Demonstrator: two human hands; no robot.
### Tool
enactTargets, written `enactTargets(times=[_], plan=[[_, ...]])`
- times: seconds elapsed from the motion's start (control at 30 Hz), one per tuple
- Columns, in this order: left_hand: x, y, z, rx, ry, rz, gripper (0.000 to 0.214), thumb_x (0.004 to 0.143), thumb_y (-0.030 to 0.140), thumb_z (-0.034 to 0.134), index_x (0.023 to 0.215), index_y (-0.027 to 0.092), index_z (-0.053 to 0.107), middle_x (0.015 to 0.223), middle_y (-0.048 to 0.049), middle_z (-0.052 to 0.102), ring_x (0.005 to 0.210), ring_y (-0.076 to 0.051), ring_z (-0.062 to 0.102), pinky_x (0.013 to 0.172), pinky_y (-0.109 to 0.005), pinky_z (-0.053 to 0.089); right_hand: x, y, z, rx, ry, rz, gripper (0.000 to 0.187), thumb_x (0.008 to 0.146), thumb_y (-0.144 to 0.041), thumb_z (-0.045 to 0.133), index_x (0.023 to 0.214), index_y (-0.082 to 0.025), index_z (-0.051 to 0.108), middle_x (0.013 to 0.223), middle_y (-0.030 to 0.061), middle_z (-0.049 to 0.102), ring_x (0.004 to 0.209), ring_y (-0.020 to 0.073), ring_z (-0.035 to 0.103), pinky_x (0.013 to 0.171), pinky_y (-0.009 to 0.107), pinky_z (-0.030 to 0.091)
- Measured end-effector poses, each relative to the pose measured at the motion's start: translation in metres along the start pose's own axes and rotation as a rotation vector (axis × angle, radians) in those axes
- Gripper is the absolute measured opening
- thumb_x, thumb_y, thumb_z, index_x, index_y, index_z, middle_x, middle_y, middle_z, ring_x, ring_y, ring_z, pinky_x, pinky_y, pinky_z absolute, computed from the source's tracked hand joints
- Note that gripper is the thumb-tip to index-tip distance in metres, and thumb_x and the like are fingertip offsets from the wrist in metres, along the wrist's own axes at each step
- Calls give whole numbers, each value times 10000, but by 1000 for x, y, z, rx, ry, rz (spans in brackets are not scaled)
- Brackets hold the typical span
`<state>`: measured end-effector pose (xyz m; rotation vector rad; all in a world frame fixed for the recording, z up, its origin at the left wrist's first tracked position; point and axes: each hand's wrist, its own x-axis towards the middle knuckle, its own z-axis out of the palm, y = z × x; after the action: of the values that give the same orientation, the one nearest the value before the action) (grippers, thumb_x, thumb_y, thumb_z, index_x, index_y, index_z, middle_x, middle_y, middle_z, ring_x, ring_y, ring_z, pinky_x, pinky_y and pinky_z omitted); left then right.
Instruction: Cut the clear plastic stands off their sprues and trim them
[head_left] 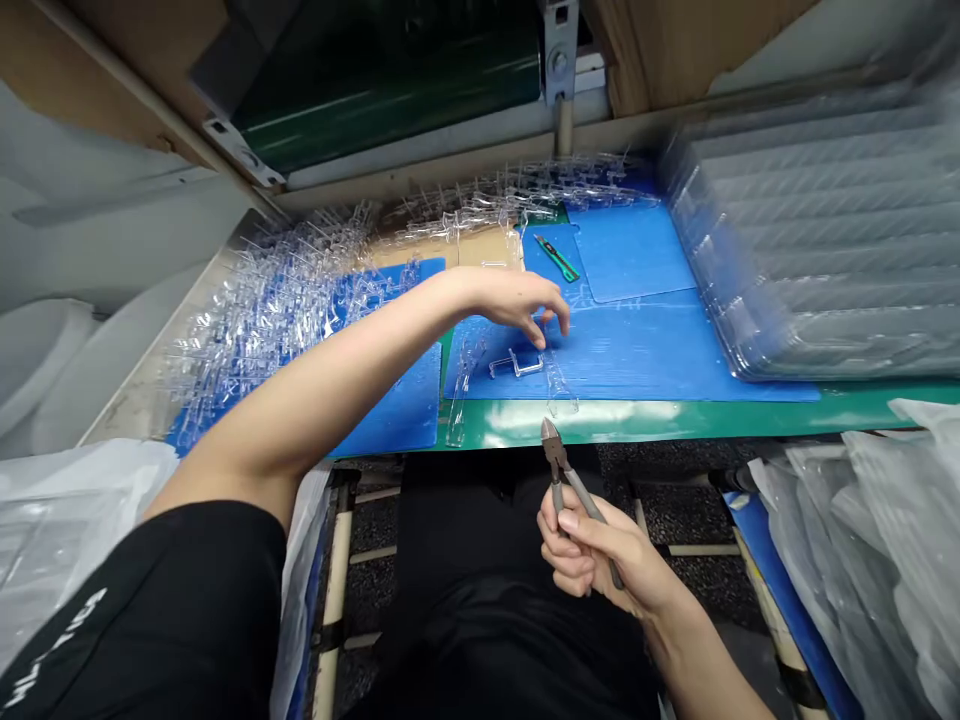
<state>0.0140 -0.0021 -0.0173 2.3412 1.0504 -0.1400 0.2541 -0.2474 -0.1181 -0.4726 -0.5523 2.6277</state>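
My left hand (521, 303) reaches across the blue mat (660, 350), fingers curled downward and spread just above a clear plastic piece (516, 364) lying on it. Nothing is held in it. My right hand (592, 555) sits low over my lap below the table's edge, closed around the handles of metal cutting pliers (564, 470) whose jaws point up toward the green table edge (675, 420). More clear plastic strips (559, 385) lie beside the piece.
A large heap of clear plastic parts (277, 300) covers the left and back of the bench. A stack of clear trays (825, 240) stands at right. A green utility knife (556, 257) lies at the back. Plastic bags (885, 540) hang at right and left.
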Motion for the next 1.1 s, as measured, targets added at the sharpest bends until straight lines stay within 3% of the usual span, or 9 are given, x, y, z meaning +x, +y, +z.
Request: enactTargets(times=[0.07, 0.13, 0.23, 0.37, 0.5, 0.63, 0.73, 0.87, 1.1], plan=[[29, 12, 1, 24, -172, 15, 272, 587, 138, 939, 808, 258, 835, 838, -15, 727, 745, -193, 598, 693, -276, 400, -4, -1, 0, -26, 14, -37, 340, 1014, -430, 769, 939, -204, 526, 751, -64, 349, 584, 64, 216, 532, 233, 174], [40, 22, 6, -16, -218, -20, 252, 544, 68, 919, 636, 240, 760, 718, 2, 697, 643, -172, 547, 635, -279, 375, -8, 1, 1, -53, 34, -63, 357, 1008, -452, 775, 942, -206, 525, 751, -67, 340, 588, 67, 218, 538, 240, 183], [25, 33, 4, -149, -63, -48, 312, 549, 27, 926, 547, 226, 685, 591, 21, 643, 558, -148, 519, 586, -272, 350, -11, 4, 2, -118, 63, -88, 379, 1008, -480, 781, 963, -209, 520, 752, -73, 334, 597, 69, 236, 557, 247, 207], [-33, 49, 4, -270, 338, -52, 269, 755, 187, 930, 614, 207, 702, 573, 7, 628, 513, -131, 552, 539, -252, 395, -6, 4, 5, -296, 105, -124, 375, 1035, -523, 739, 1021, -210, 532, 801, -59, 369, 647, 91, 327, 608, 264, 290], [-95, 66, 49, -712, 626, -189, 321, 886, 386, 883, 708, 174, 720, 601, -39, 676, 470, -134, 610, 484, -251, 482, 3, -2, 11, -658, 246, -168, 331, 1104, -552, 602, 1106, -225, 545, 842, -41, 424, 720, 137, 427, 688, 312, 386], [-127, 76, 114, -1110, 735, -211, 331, 866, 422, 913, 772, 163, 729, 661, -40, 724, 475, -116, 634, 452, -218, 514, 8, -9, 26, -977, 332, -66, 277, 1137, -532, 518, 1149, -257, 554, 856, -34, 477, 781, 169, 468, 755, 340, 394], [-138, 79, 144, -1267, 818, -203, 356, 835, 428, 946, 778, 154, 726, 655, -37, 734, 461, -112, 638, 437, -202, 519, 10, -9, 39, -1101, 345, -3, 261, 1131, -515, 512, 1147, -259, 560, 932, -10, 560, 867, 197, 516, 828, 365, 405], [-147, 78, 159, -1342, 880, -193, 349, 835, 411, 952, 781, 147, 730, 628, -31, 729, 450, -115, 646, 443, -198, 538, 15, -3, 49, -1125, 330, 10, 234, 1121, -474, 511, 1153, -248, 560, 1089, 32, 640, 1009, 239, 583, 927, 398, 426], [-153, 76, 163, -1384, 847, -205, 326, 787, 344, 989, 781, 135, 740, 639, -28, 747, 460, -129, 677, 433, -186, 541, 20, 0, 56, -1135, 344, 20, 226, 1124, -464, 500, 1137, -246, 560, 1110, 26, 652, 1035, 238, 613, 958, 395, 439]])
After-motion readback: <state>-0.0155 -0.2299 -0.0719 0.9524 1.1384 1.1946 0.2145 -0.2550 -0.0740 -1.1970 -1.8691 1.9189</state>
